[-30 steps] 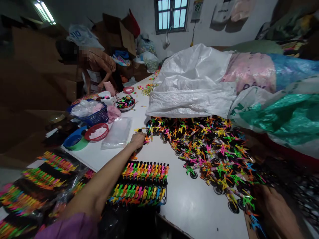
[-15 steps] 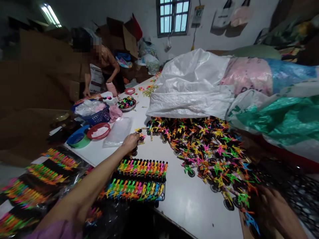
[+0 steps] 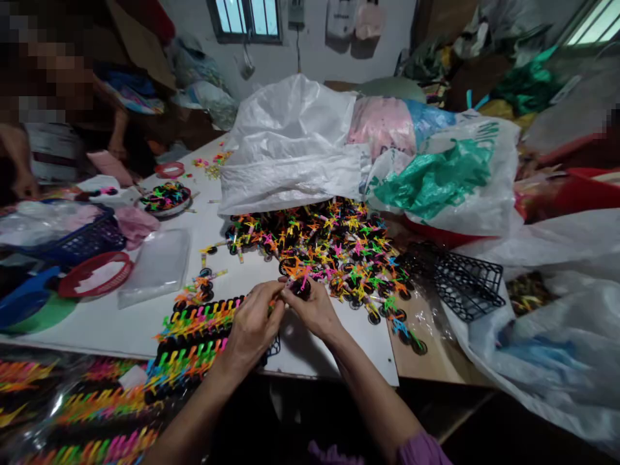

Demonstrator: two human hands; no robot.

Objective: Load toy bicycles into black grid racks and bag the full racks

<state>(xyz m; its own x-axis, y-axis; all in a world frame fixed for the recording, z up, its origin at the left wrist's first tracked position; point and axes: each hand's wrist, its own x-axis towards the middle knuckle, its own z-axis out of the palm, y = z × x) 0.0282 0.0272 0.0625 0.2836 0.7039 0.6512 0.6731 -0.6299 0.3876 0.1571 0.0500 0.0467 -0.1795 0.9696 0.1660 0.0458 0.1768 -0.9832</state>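
My left hand point(image 3: 252, 325) and my right hand point(image 3: 310, 309) meet near the front of the white table point(image 3: 121, 323), fingers pinched on a small toy bicycle point(image 3: 296, 284) with a black wheel and pink-orange frame. Just beyond lies a big heap of colourful toy bicycles point(image 3: 329, 248). Under my left hand a black tray point(image 3: 198, 339) holds neat rows of the same toys. A few loose ones point(image 3: 198, 292) lie to the left.
White, pink and green plastic sacks point(image 3: 300, 148) fill the back of the table. An empty black basket point(image 3: 467, 284) stands right. Red point(image 3: 94, 274), blue point(image 3: 82, 239) baskets and a clear bag point(image 3: 155, 265) lie left. Another person point(image 3: 43, 103) stands far left. Packed toy rows point(image 3: 72, 413) sit lower left.
My left hand pulled back from the far left edge of the heap to the table's front. My right hand came up to meet it. The view swung right.
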